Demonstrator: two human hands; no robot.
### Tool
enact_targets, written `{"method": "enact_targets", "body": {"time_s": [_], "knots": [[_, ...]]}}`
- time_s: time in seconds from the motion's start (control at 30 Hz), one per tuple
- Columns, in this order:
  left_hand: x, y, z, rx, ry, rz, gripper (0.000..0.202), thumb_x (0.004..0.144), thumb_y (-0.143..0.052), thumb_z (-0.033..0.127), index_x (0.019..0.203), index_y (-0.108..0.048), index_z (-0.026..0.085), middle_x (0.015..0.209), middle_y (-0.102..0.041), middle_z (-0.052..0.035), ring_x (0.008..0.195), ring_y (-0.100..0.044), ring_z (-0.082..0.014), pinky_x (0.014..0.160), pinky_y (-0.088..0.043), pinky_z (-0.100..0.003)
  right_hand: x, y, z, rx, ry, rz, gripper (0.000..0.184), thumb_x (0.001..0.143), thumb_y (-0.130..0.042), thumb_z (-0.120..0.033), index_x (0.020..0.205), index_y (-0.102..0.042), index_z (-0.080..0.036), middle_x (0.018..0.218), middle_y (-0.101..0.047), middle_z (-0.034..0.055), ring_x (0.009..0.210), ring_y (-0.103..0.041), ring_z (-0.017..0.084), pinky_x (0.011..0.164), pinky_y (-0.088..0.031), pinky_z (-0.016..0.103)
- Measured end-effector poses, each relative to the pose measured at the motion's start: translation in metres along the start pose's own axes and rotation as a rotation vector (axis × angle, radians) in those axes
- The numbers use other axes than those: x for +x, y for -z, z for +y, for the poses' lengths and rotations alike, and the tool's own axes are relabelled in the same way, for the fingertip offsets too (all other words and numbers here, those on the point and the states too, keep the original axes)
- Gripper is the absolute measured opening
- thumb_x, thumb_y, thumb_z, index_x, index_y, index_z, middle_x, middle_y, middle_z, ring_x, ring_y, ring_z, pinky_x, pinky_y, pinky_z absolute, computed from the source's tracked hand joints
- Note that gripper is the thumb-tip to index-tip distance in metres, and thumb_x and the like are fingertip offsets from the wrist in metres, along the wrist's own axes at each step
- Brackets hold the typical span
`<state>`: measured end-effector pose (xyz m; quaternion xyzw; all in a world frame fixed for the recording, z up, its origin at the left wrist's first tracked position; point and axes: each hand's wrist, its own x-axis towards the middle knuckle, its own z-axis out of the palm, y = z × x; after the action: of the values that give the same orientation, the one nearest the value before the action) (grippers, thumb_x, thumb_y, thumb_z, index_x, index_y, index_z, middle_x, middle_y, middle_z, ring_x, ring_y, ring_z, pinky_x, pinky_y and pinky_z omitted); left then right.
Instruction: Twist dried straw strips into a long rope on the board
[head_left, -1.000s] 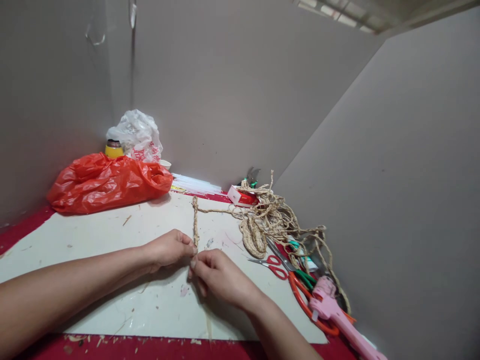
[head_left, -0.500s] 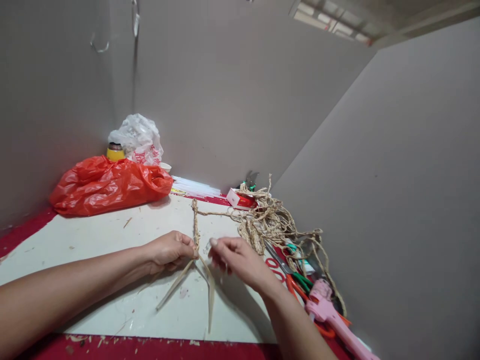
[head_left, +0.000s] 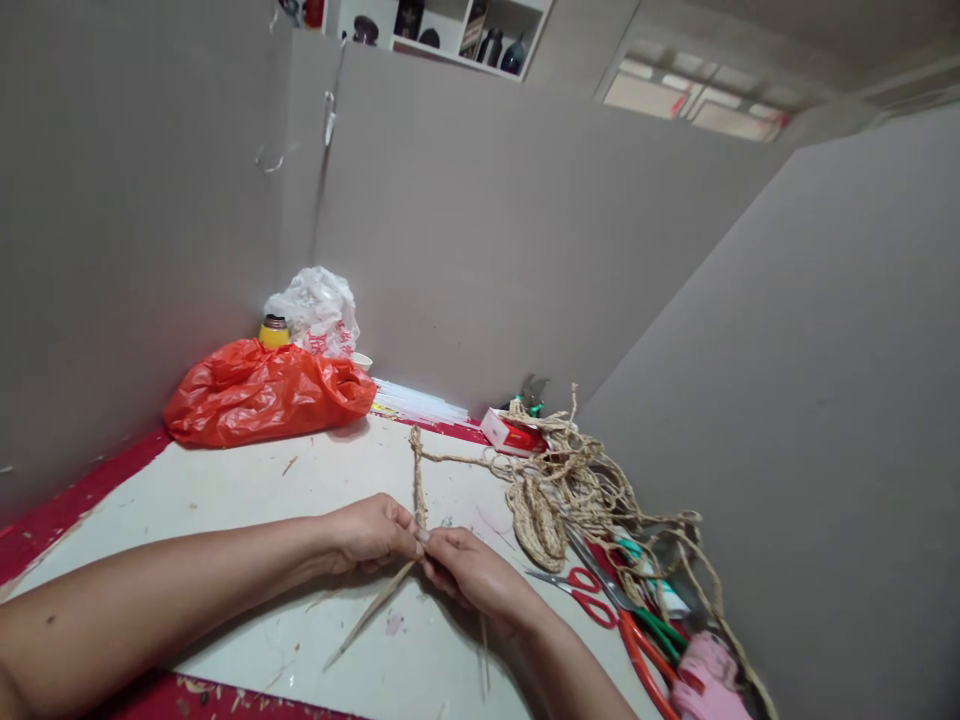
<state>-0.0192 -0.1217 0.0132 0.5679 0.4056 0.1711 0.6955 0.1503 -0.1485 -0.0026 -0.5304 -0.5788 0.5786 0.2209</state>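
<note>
A short braided straw cord (head_left: 419, 480) lies upright in the view on the white board, its lower end between my hands. My left hand (head_left: 379, 533) pinches the cord near its loose end. Fingertips of my right hand (head_left: 465, 568) meet the left ones there and are closed on the loose strands. One flat straw strand (head_left: 367, 620) sticks out toward the lower left, and thin strand ends (head_left: 484, 650) hang below my right hand. The exact grip inside the fingers is hidden.
To the right lie a heap of braided cord (head_left: 540, 525), red-handled scissors (head_left: 592, 598), larger shears with orange handles (head_left: 643, 655) and a pink tool (head_left: 709, 680). A red plastic bag (head_left: 262, 395) sits at back left, by white sticks (head_left: 420, 402). Grey partitions enclose the table.
My right hand has moved left to meet my left hand at the cord and closed on the strands. The view has shifted, showing shelves at the top and more of the red scissors.
</note>
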Motion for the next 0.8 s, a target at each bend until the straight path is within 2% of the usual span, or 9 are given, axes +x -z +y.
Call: {"method": "enact_targets", "body": {"time_s": [0.17, 0.37, 0.47, 0.57, 0.63, 0.67, 0.73, 0.8], "knots": [[0.000, 0.003, 0.001, -0.036, 0.014, -0.053, 0.022, 0.058, -0.064, 0.030, 0.054, -0.046, 0.018, 0.036, -0.029, 0.0099, 0.035, -0.018, -0.0041, 0.038, -0.007, -0.023, 0.001, -0.002, -0.001, 0.011, 0.003, 0.042, 0.039, 0.084, -0.046, -0.045, 0.058, -0.043, -0.017, 0.044, -0.031, -0.0080, 0.036, -0.018, 0.003, 0.036, -0.010, 0.021], [0.003, 0.016, 0.004, 0.015, 0.056, -0.165, 0.021, 0.063, -0.061, 0.037, 0.065, -0.055, 0.017, 0.040, -0.031, 0.0091, 0.035, -0.019, -0.0043, 0.036, -0.009, -0.020, 0.000, -0.003, -0.003, 0.167, 0.046, 0.017, 0.037, 0.081, -0.050, -0.042, 0.055, -0.041, -0.017, 0.041, -0.029, -0.0096, 0.035, -0.014, 0.003, 0.036, -0.006, 0.022], [0.004, 0.024, 0.006, 0.095, 0.069, -0.216, 0.017, 0.066, -0.057, 0.035, 0.067, -0.053, 0.018, 0.042, -0.038, 0.0069, 0.034, -0.025, -0.0055, 0.035, -0.016, -0.019, 0.002, -0.003, 0.000, 0.259, 0.040, -0.007, 0.035, 0.080, -0.052, -0.041, 0.056, -0.042, -0.018, 0.038, -0.030, -0.0101, 0.033, -0.013, 0.003, 0.035, -0.006, 0.021], [0.002, 0.035, 0.011, 0.303, 0.103, -0.234, 0.013, 0.068, -0.051, 0.030, 0.064, -0.052, 0.018, 0.045, -0.048, 0.0026, 0.035, -0.035, -0.0090, 0.038, -0.028, -0.022, 0.002, -0.002, 0.001, 0.334, 0.009, -0.030, 0.034, 0.079, -0.052, -0.040, 0.056, -0.042, -0.018, 0.035, -0.029, -0.0109, 0.032, -0.012, 0.002, 0.034, -0.006, 0.020], [0.001, 0.043, 0.017, 0.536, 0.046, -0.114, 0.012, 0.068, -0.049, 0.027, 0.062, -0.053, 0.018, 0.049, -0.053, -0.0003, 0.040, -0.044, -0.0119, 0.043, -0.035, -0.024, 0.002, 0.000, 0.000, 0.369, -0.013, -0.048, 0.033, 0.079, -0.052, -0.038, 0.055, -0.040, -0.018, 0.035, -0.028, -0.0114, 0.032, -0.011, 0.002, 0.034, -0.006, 0.020], [0.000, 0.049, 0.022, 0.668, -0.029, 0.014, 0.012, 0.069, -0.049, 0.025, 0.061, -0.054, 0.017, 0.053, -0.056, -0.0016, 0.045, -0.048, -0.0132, 0.047, -0.037, -0.024, 0.002, 0.000, 0.000, 0.377, -0.020, -0.057, 0.032, 0.078, -0.052, -0.038, 0.055, -0.040, -0.019, 0.035, -0.028, -0.0114, 0.032, -0.011, 0.002, 0.034, -0.005, 0.020], [-0.002, 0.062, 0.036, 0.893, -0.229, 0.353, 0.013, 0.071, -0.047, 0.022, 0.066, -0.058, 0.017, 0.063, -0.061, -0.0036, 0.059, -0.055, -0.0152, 0.056, -0.040, -0.025, 0.002, 0.002, 0.001, 0.380, -0.028, -0.071, 0.032, 0.078, -0.053, -0.037, 0.055, -0.040, -0.018, 0.036, -0.029, -0.0112, 0.032, -0.012, 0.002, 0.034, -0.005, 0.020], [-0.003, 0.082, 0.055, 1.038, -0.390, 0.681, 0.020, 0.075, -0.043, 0.020, 0.081, -0.062, 0.017, 0.080, -0.064, -0.0058, 0.074, -0.058, -0.0179, 0.067, -0.042, -0.027, 0.003, 0.003, 0.003, 0.382, -0.022, -0.084, 0.032, 0.078, -0.053, -0.038, 0.056, -0.040, -0.018, 0.036, -0.030, -0.0108, 0.032, -0.013, 0.002, 0.034, -0.006, 0.020]]}}
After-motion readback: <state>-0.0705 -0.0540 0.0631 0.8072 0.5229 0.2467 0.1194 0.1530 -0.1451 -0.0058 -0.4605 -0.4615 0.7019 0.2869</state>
